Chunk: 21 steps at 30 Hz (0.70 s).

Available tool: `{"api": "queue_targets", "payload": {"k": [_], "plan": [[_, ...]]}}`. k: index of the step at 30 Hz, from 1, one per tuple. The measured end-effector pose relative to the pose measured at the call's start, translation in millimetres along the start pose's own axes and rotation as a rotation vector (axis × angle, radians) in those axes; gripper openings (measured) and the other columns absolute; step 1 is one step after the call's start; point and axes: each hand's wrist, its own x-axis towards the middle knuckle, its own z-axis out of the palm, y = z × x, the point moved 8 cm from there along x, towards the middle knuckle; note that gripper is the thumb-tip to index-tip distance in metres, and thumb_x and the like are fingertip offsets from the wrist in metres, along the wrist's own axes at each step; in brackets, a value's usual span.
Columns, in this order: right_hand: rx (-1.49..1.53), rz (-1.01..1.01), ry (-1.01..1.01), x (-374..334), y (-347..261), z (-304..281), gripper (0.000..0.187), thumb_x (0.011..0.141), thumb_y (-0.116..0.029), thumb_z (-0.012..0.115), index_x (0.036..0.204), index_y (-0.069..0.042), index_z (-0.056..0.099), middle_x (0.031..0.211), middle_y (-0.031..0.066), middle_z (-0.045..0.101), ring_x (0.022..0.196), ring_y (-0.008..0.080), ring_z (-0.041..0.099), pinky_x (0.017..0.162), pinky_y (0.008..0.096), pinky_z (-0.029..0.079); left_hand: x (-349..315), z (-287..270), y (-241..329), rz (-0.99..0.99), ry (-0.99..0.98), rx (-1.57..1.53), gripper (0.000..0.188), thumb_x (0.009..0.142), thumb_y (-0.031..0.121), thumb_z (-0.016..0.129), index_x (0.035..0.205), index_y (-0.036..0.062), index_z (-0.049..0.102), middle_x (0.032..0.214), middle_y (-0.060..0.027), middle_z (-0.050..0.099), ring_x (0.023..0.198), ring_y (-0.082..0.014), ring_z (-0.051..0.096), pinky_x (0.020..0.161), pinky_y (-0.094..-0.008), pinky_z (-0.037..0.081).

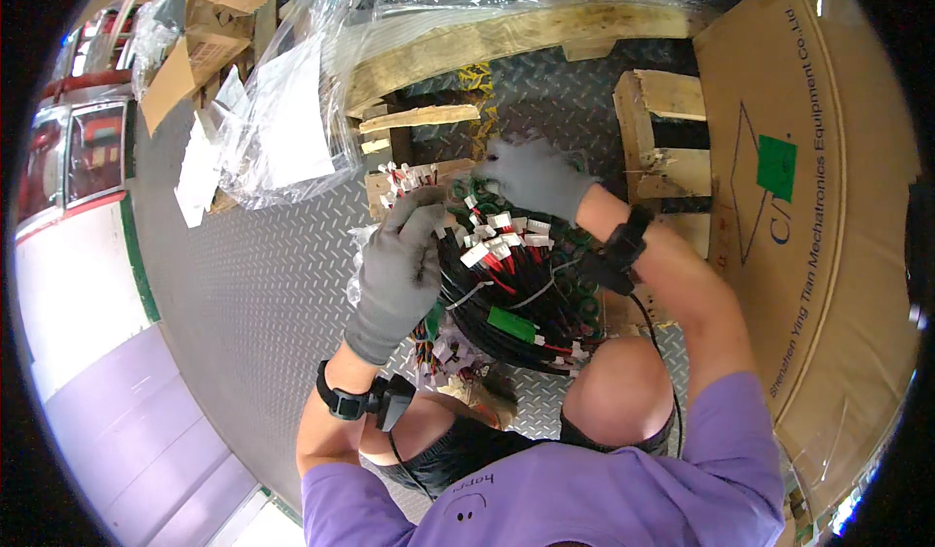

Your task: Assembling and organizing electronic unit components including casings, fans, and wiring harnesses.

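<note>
In front of my knees lies a thick bundle of black cables [497, 323] with white plug connectors [502, 240] and red wires at its top. White ties run across it, and a green label [512, 325] is stuck on it. My left hand [401, 264], in a grey glove, has its fingers curled at the bundle's upper left, by several red-and-white connectors [409, 179]; what lies between them is hidden. Beyond the connectors, my right hand [536, 177], also gloved, is closed with its fingers bent down near green rings [575, 162]. Its fingertips are partly hidden.
A large cardboard box [828, 235] stands at the right beside a wooden pallet [672, 172]. Another pallet beam [526, 45] crosses the far side. Plastic film [292, 128] and white sheets hang at the far left. More coloured wires [429, 357] lie near my left knee on the metal floor [243, 284].
</note>
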Motion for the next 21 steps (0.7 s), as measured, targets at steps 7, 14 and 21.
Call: {"api": "queue_targets", "payload": {"k": [7, 14, 21], "plan": [[-0.055, -0.007, 0.048, 4, 1, -5, 0.021, 0.073, -0.022, 0.054, 0.094, -0.018, 0.059, 0.085, 0.0066, 0.052, 0.077, 0.024, 0.056, 0.066, 0.0425, 0.044, -8, -18, 20, -0.061, -0.034, -0.178, 0.023, 0.072, -0.004, 0.04, 0.09, -0.0001, 0.054, 0.102, -0.0189, 0.054, 0.091, -0.034, 0.056, 0.078, -0.0336, 0.044], [0.037, 0.029, -0.005, -6, -5, -18, 0.024, 0.074, -0.019, 0.053, 0.097, -0.019, 0.059, 0.088, 0.0073, 0.053, 0.084, 0.0263, 0.055, 0.069, 0.0436, 0.044, -25, -39, 23, 0.038, 0.103, -0.069, 0.016, 0.075, 0.0, 0.045, 0.089, 0.004, 0.052, 0.099, -0.0137, 0.056, 0.078, -0.0308, 0.058, 0.065, -0.0327, 0.048], [-0.024, 0.066, -0.114, -14, -11, -19, 0.035, 0.073, -0.017, 0.052, 0.108, -0.021, 0.055, 0.102, 0.0087, 0.05, 0.097, 0.0287, 0.051, 0.078, 0.0448, 0.042, -45, -48, 60, 0.22, -0.02, -0.11, 0.023, 0.062, 0.0, 0.052, 0.085, 0.0038, 0.053, 0.095, -0.0137, 0.056, 0.082, -0.0328, 0.056, 0.068, -0.0373, 0.047]]}}
